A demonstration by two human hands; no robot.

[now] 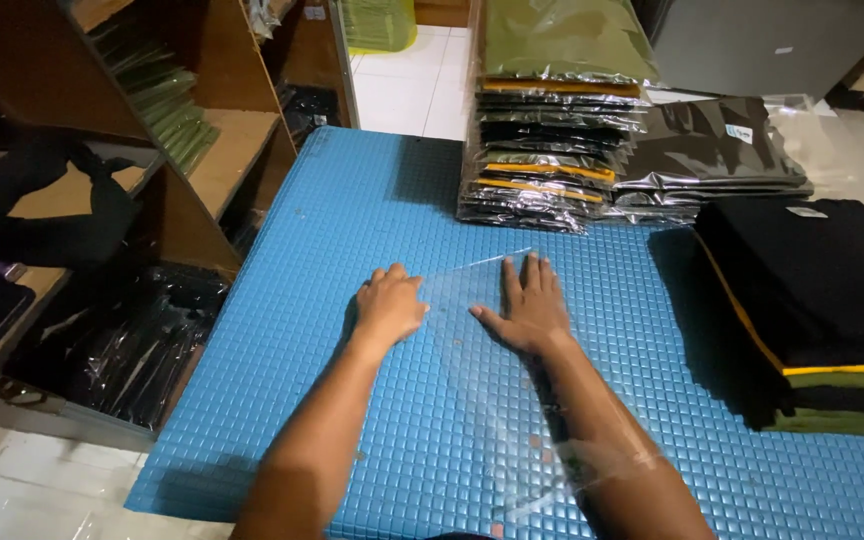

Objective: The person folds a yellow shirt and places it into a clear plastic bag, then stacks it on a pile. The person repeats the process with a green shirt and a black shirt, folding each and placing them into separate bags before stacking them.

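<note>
Clear plastic bag lies flat on blue mat, pinned by left hand (fingers curled) and flat, spread right hand; slippery film is likely creased or skewed if pressed unevenly.

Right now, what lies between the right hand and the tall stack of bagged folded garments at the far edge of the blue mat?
In the head view, only bare blue textured mat separates the right hand from the tall stack of plastic-bagged garments.
</note>
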